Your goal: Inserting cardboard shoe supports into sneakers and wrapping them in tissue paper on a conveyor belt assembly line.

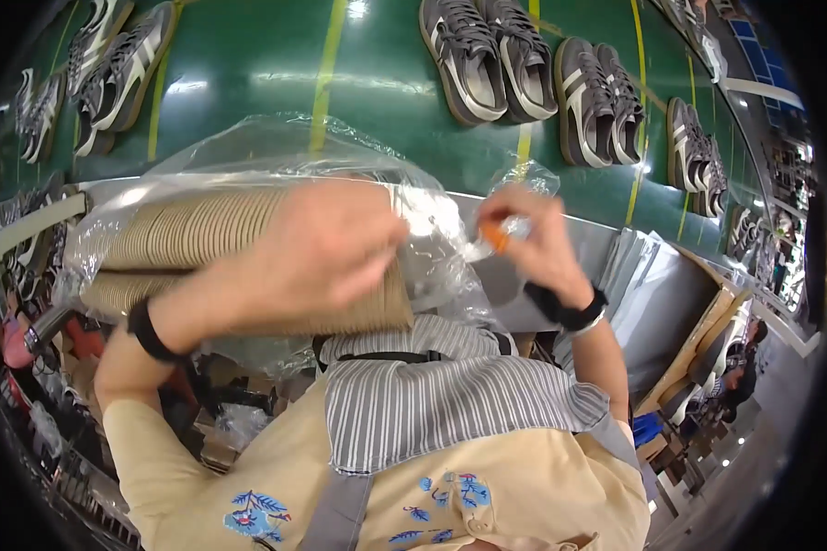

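Note:
A big clear plastic bag (446, 266) lies open around two rows of thin tan sheets (193, 225), packed on edge like slices. Over the right part of these rows is my left hand (331, 243), its fingers curled and smeared by motion; whether anything is in them is hidden. My right hand (538, 239) is closed at the bag's right side, pinching crumpled clear plastic (516, 225). A small orange band-like thing (494, 236) shows at its fingers; its kind is not clear. Both wrists wear black bands.
Beyond the bag runs a green belt (248, 101) with yellow lines, carrying pairs of grey-and-white sneakers (464, 60). Grey-white sheets (634, 266) stand at the right beside a cardboard box edge (698, 321). A pale rail (28, 234) crosses at the left. A striped apron (459, 395) covers my front.

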### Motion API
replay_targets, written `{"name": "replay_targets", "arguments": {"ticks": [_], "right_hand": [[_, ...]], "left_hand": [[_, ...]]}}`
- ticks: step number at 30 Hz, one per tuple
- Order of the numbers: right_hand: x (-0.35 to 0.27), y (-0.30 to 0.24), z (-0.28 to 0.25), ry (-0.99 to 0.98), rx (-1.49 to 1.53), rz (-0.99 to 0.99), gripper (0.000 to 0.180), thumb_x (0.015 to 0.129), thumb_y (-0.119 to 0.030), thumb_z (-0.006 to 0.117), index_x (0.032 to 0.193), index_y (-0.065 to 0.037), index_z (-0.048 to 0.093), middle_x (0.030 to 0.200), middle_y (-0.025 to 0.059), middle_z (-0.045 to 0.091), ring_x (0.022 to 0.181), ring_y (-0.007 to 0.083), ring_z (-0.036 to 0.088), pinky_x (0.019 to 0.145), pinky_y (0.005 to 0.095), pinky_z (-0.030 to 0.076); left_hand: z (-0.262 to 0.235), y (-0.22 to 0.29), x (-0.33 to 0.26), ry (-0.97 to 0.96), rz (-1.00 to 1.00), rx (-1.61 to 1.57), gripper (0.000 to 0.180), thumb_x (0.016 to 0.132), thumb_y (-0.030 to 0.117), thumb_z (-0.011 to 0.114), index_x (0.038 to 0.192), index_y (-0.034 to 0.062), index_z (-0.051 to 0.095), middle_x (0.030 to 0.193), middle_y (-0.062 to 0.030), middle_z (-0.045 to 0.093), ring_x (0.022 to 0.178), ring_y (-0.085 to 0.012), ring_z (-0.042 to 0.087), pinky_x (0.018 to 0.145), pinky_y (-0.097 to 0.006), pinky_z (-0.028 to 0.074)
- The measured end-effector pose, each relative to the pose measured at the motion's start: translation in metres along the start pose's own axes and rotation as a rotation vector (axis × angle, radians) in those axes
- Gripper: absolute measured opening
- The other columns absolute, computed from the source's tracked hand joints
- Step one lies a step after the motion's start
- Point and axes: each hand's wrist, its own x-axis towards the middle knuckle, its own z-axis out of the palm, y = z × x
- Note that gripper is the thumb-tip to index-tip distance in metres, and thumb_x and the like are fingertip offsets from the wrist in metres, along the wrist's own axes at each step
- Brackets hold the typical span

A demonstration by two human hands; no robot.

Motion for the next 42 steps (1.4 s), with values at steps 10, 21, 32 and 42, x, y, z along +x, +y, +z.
{"name": "replay_targets", "arguments": {"ticks": [10,21,32,42], "right_hand": [[-0.081,0.014,0.106,-0.026,0.398,-0.047,0.006,0.084,-0.002,0.061,0.088,0.002,0.063,0.079,0.0076,0.061,0.074,0.0147,0.058,0.07,0.0287,0.046],[-0.072,0.029,0.097,0.097,0.258,-0.452,0.008,0.074,-0.008,0.066,0.076,-0.001,0.064,0.061,0.0124,0.058,0.057,0.02,0.055,0.057,0.0333,0.044],[-0.271,0.113,-0.141,1.201,-0.716,-0.007,0.04,0.075,-0.017,0.076,0.109,-0.001,0.062,0.107,0.0171,0.064,0.099,0.0368,0.06,0.088,0.0409,0.047],[-0.299,0.211,-0.159,1.208,0.673,0.024,0.028,0.089,-0.002,0.053,0.115,0.004,0.062,0.112,0.0115,0.066,0.106,0.0221,0.062,0.097,0.0347,0.045]], "left_hand": [[0.099,0.058,-0.078,0.067,-0.234,0.183,0.069,0.063,0.019,0.083,0.123,0.0015,0.053,0.119,-0.0161,0.058,0.112,-0.0352,0.054,0.097,-0.045,0.042],[0.108,0.058,-0.059,0.01,-0.249,0.172,0.089,0.053,0.007,0.086,0.132,0.0017,0.045,0.115,-0.0166,0.057,0.105,-0.0349,0.055,0.091,-0.041,0.044],[0.188,0.123,0.056,-0.841,-0.347,-0.557,0.042,0.078,0.019,0.079,0.111,0.0001,0.06,0.088,-0.0026,0.064,0.082,-0.01,0.059,0.076,-0.024,0.049],[0.327,0.114,0.18,-0.011,-0.275,-0.776,0.037,0.083,0.01,0.069,0.115,-0.0025,0.054,0.096,-0.0063,0.065,0.087,-0.0146,0.061,0.077,-0.031,0.051]]}}
